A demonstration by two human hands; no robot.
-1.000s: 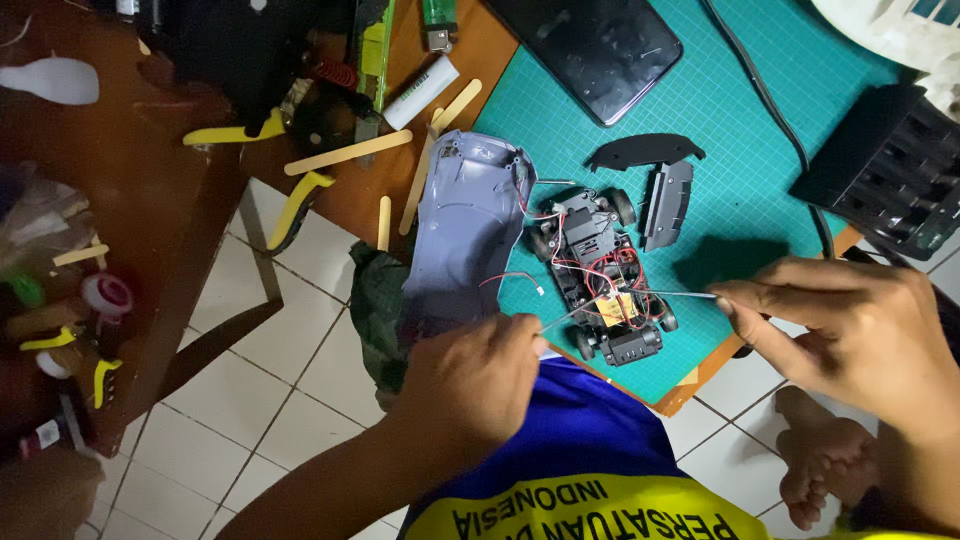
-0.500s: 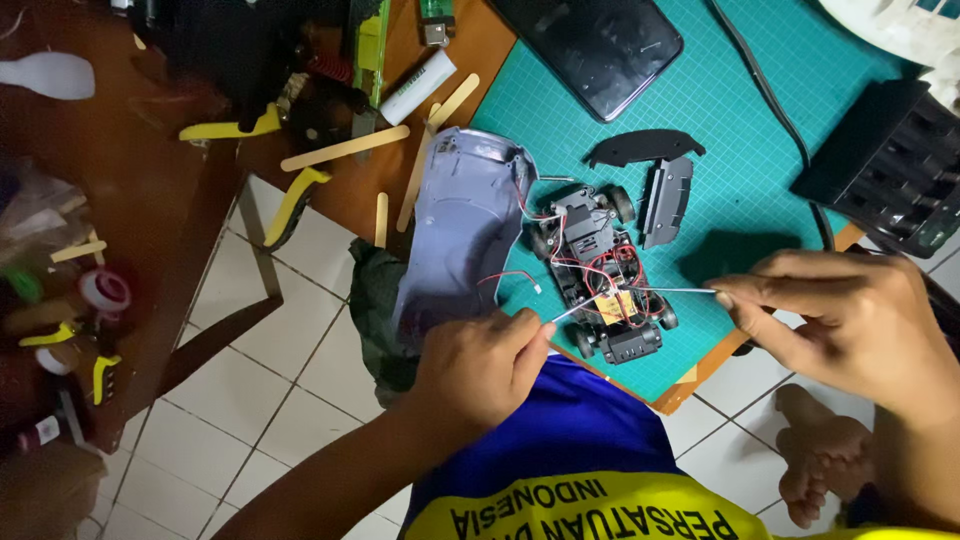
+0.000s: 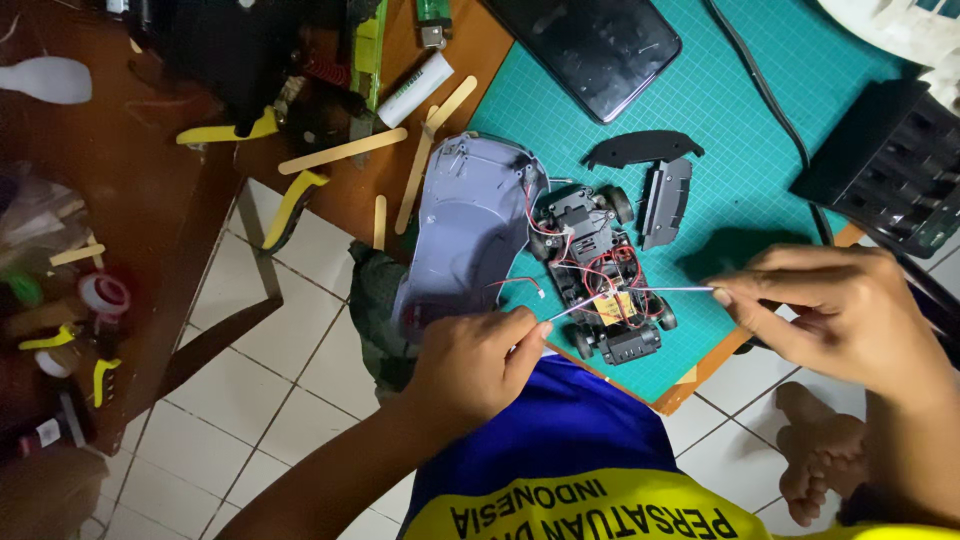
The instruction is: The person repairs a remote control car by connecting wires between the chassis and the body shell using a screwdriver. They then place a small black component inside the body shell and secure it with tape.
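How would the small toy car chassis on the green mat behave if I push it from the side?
The car chassis stands on four small wheels, so it would probably roll easily lengthwise and skid sideways. It looks light. Its thin red wires lie exposed and loose, likely floppy and easy to snag or tear. Some run to the grey body shell, which might drag along.

Bare left hand (image 3: 478,362) and right hand (image 3: 838,312), no gloves or rings showing, bare forearms, blue shirt (image 3: 560,440) at lower centre with yellow band (image 3: 560,515) bearing dark lettering, bare feet (image 3: 815,455) lower right

Head camera looks down (close) at table (image 3: 440,60).
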